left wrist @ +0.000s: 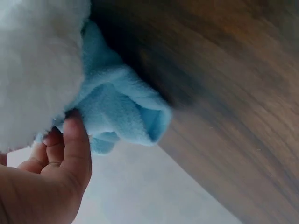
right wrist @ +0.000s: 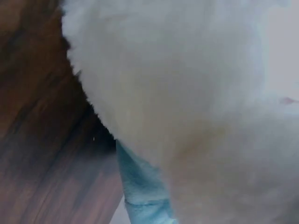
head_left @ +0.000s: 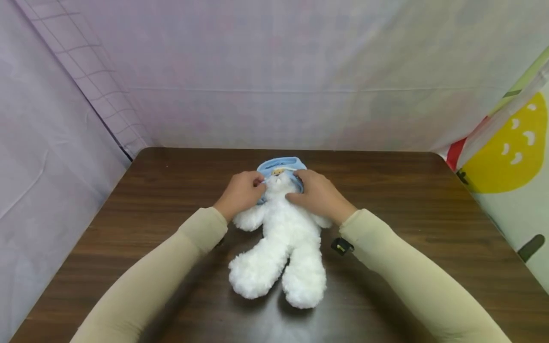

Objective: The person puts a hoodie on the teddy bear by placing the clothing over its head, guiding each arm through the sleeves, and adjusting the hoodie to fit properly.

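1. Grip of the left hand [head_left: 240, 195], left of centre, is nearly closed, pinching the blue cloth [left wrist: 117, 98]; best eased gently.
2. Plush toy [head_left: 291, 226] lies mid-frame on the desk [head_left: 180, 183]; keep it steady.
3. Grip of the right hand [head_left: 320, 194], right of centre, meets the cloth; pinching or touching, I cannot tell; match pulls.

— Any lettering on the blue cloth [head_left: 274, 165]?
— None readable; just a tan patch [head_left: 278, 172], too small to make out.
— On the black item [head_left: 341, 246] beside the right sleeve [head_left: 377, 243]?
— Only a yellow-green mark [head_left: 340, 247], not legible.
— And on the yellow print [head_left: 502, 157] at far right?
— White curved flecks [head_left: 529, 137], no readable letters or numbers.
— In the wrist views?
— Nothing readable.
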Demonstrator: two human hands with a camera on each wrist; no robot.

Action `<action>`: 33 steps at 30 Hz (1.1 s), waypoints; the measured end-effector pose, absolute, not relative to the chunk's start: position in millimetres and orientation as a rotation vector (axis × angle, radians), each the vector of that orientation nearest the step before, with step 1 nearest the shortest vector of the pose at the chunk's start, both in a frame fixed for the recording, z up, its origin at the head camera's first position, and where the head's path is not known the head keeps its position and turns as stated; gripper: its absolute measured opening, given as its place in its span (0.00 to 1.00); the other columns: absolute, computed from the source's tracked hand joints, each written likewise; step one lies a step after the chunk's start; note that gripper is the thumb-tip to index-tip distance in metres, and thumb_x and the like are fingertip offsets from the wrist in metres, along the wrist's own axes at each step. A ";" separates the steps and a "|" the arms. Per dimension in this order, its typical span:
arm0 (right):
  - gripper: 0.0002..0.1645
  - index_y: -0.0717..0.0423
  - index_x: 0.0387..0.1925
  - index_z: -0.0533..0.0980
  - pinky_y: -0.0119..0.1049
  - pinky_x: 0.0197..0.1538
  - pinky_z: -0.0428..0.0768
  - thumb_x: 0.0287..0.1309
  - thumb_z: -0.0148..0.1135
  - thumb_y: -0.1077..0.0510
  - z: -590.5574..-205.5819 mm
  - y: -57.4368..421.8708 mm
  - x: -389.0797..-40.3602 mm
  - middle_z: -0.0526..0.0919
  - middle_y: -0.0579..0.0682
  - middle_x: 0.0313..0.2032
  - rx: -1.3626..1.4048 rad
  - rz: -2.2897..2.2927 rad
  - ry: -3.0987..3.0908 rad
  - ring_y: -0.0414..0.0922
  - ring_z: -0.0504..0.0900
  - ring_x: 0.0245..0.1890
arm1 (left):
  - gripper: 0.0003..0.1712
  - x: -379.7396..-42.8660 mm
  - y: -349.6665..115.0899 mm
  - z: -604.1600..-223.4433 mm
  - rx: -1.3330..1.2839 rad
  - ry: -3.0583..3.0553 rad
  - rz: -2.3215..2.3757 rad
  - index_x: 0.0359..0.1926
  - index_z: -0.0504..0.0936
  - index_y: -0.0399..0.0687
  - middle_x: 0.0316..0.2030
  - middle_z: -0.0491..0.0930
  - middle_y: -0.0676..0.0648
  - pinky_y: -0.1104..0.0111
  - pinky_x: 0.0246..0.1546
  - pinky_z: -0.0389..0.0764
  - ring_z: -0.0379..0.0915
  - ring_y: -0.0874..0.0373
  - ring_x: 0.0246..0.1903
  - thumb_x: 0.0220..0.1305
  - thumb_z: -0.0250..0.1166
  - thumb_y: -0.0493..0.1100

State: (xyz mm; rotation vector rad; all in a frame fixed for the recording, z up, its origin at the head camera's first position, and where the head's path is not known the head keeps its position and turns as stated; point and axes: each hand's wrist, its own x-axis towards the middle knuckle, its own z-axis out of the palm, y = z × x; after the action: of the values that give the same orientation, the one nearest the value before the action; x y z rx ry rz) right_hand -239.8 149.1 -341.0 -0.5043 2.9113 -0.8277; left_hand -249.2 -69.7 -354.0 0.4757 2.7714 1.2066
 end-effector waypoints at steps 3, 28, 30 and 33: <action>0.46 0.63 0.72 0.60 0.55 0.66 0.66 0.63 0.64 0.43 -340.5 149.7 -236.4 0.65 0.62 0.69 -0.518 -0.784 2.869 0.59 0.64 0.68 | 0.15 -242.9 -68.8 -350.6 0.454 2.696 1.230 0.28 0.66 0.47 0.20 0.60 0.47 0.61 0.27 0.63 0.53 0.55 0.19 0.75 0.47 0.43; 0.19 0.58 0.45 0.75 0.47 0.51 0.73 0.61 0.67 0.50 -358.3 171.6 -219.2 0.79 0.53 0.43 -0.979 -0.792 3.005 0.50 0.76 0.44 | 0.16 -209.2 -73.8 -365.4 1.122 2.739 0.939 0.50 0.74 0.41 0.50 0.74 0.43 0.60 0.46 0.75 0.73 0.54 0.42 0.67 0.60 0.46; 0.32 0.61 0.59 0.71 0.51 0.57 0.73 0.62 0.67 0.48 -357.3 176.3 -215.0 0.77 0.58 0.55 -0.937 -0.811 2.954 0.53 0.76 0.55 | 0.29 -207.8 -71.9 -364.8 1.045 2.738 0.948 0.61 0.68 0.39 0.55 0.74 0.42 0.59 0.52 0.74 0.73 0.53 0.50 0.66 0.64 0.49; 0.43 0.65 0.70 0.61 0.55 0.65 0.66 0.63 0.66 0.47 -358.3 180.0 -211.8 0.69 0.64 0.65 -0.930 -0.806 2.898 0.58 0.68 0.65 | 0.42 -208.0 -67.9 -365.9 0.924 2.729 1.006 0.70 0.60 0.39 0.58 0.74 0.42 0.59 0.54 0.75 0.74 0.53 0.51 0.63 0.68 0.50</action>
State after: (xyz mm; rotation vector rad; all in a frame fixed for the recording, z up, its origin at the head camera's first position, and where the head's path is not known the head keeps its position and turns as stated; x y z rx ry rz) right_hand -211.8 180.0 -358.3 -0.9298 2.8984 -0.8062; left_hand -208.0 -67.9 -365.9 0.9240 2.7292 1.0058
